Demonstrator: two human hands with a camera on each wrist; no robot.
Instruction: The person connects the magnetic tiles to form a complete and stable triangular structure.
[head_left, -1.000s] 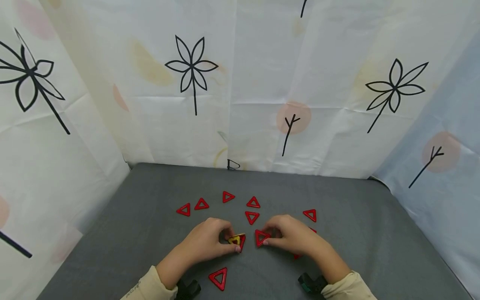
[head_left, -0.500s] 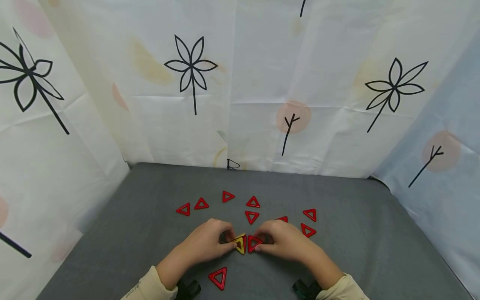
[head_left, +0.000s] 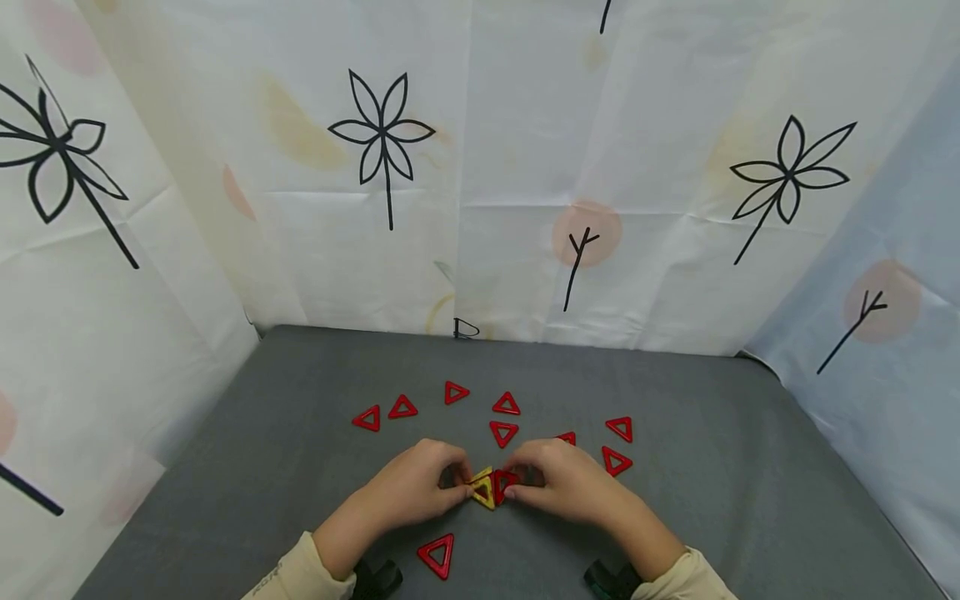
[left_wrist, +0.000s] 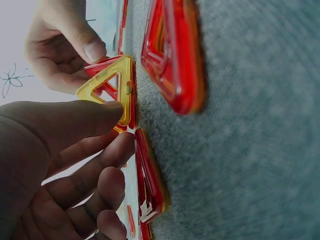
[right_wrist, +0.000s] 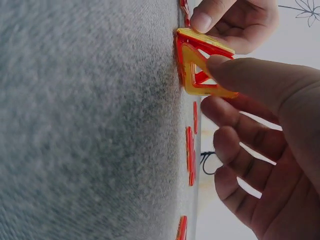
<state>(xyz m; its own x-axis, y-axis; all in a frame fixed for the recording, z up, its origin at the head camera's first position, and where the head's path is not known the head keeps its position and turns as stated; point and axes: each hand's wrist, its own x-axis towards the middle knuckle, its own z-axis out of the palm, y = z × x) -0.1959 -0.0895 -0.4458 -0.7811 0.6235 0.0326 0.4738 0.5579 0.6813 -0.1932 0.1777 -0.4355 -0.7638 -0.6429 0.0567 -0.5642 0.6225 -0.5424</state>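
Note:
Both hands meet low over the grey table in the head view. My left hand (head_left: 420, 482) pinches a triangular magnetic tile (left_wrist: 126, 75), yellow on the side seen here, between thumb and fingers. A further red tile shows behind it, and the pieces stand tilted together. With thumb and fingertips, my right hand (head_left: 558, 479) pinches another triangular magnetic tile (right_wrist: 189, 75). It looks red from the head and yellow in the right wrist view. Its edge sits right against the left hand's tiles. The lower edges are close on the table surface.
Several red triangular tiles lie flat around the hands: one red tile (head_left: 430, 561) in front, one (head_left: 504, 444) behind, others at back left and one (head_left: 626, 462) to the right. The grey table (head_left: 712, 517) ends at a patterned white cloth (head_left: 510, 275).
My right hand has moved left, bringing its tile from a small gap up against the tiles in my left hand. The left hand's tiles have tilted slightly; that hand has barely moved.

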